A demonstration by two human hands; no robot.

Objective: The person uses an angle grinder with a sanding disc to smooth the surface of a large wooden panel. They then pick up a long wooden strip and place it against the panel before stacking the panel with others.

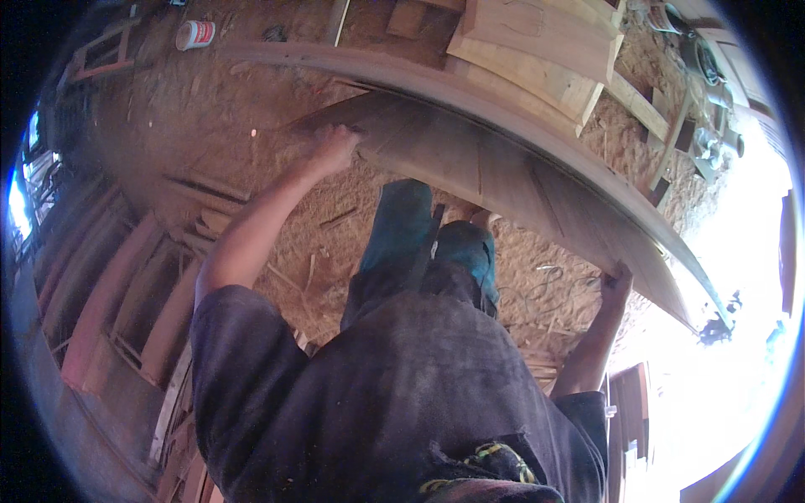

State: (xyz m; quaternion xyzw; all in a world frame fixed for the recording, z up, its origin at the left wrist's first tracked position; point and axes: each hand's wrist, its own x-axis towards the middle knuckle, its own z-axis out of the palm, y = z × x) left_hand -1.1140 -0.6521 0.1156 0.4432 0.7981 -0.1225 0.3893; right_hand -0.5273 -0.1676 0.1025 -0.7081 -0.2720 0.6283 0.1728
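A wide, dark wooden board [503, 172] stretches across in front of my legs, slanting from the upper left down to the right; the fisheye view bends its edges. Near its left end, my left hand [340, 149] is closed on the near edge. My right hand [618, 283] grips the same edge close to the right end, its fingers partly hidden. Along the far side of the board runs a long, paler wooden beam [436, 92]. Whether board and beam are joined, I cannot tell.
Flat wooden panels [537, 50] are stacked beyond the beam. A white and red tub [195, 34] stands at the far left. Several long timbers [109, 323] lean at the left. Wood strips [205, 191] and shavings litter the earthen floor [537, 256]. Bright glare covers the right side.
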